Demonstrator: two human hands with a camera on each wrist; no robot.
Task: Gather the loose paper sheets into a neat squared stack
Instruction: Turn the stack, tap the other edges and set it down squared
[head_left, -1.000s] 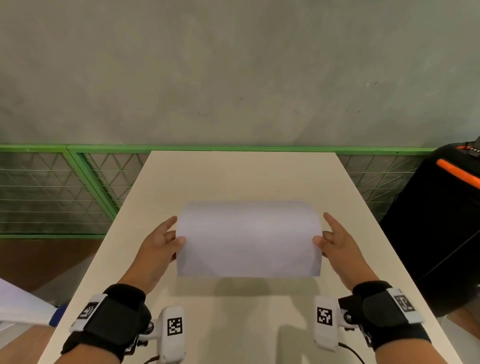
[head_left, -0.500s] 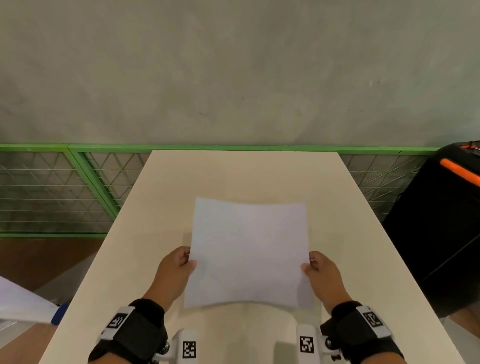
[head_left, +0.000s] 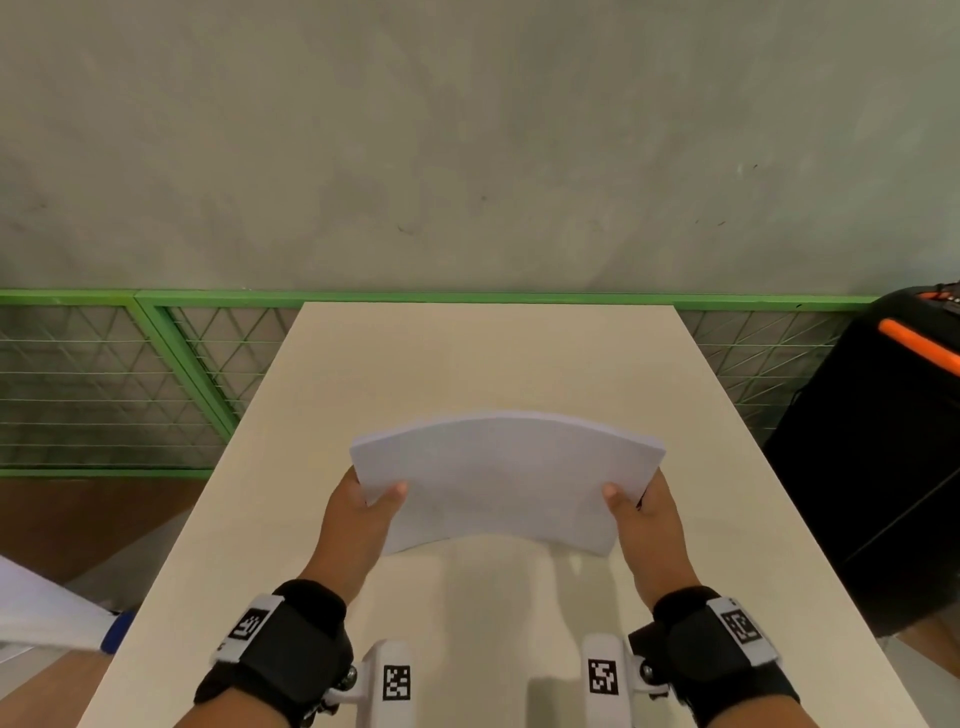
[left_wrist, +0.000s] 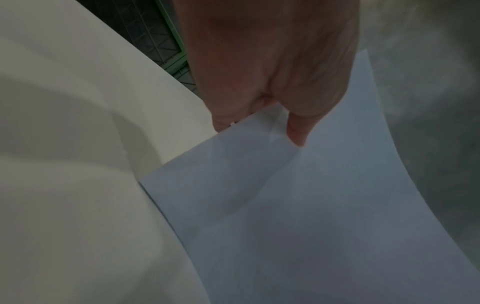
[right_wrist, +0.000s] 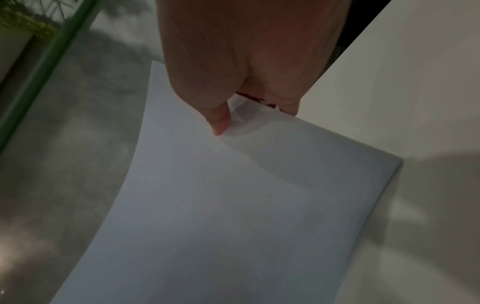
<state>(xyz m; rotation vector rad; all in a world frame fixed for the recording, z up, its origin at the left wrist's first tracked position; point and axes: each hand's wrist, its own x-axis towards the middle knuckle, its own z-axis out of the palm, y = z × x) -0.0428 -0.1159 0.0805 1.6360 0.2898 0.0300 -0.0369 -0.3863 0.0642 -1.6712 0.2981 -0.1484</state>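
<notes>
A white stack of paper sheets (head_left: 506, 478) is held up above the beige table (head_left: 483, 358), bowed upward in the middle. My left hand (head_left: 371, 501) pinches its left side, thumb on top and fingers underneath. My right hand (head_left: 636, 501) pinches the right side the same way. The left wrist view shows the paper stack (left_wrist: 298, 205) with the left hand (left_wrist: 259, 125) pinching its edge. The right wrist view shows the paper stack (right_wrist: 233, 205) with the right hand (right_wrist: 249, 115) pinching and slightly creasing its edge.
A green railing with wire mesh (head_left: 156, 374) runs behind and left of the table. A black case with an orange strip (head_left: 883, 441) stands at the right. A white sheet-like thing with a blue part (head_left: 57, 608) lies off the table at lower left.
The stack went from standing on edge between flat hands, to lying flat and pulled nearer, to now being lifted and bowed upward with both hands pinching its sides.
</notes>
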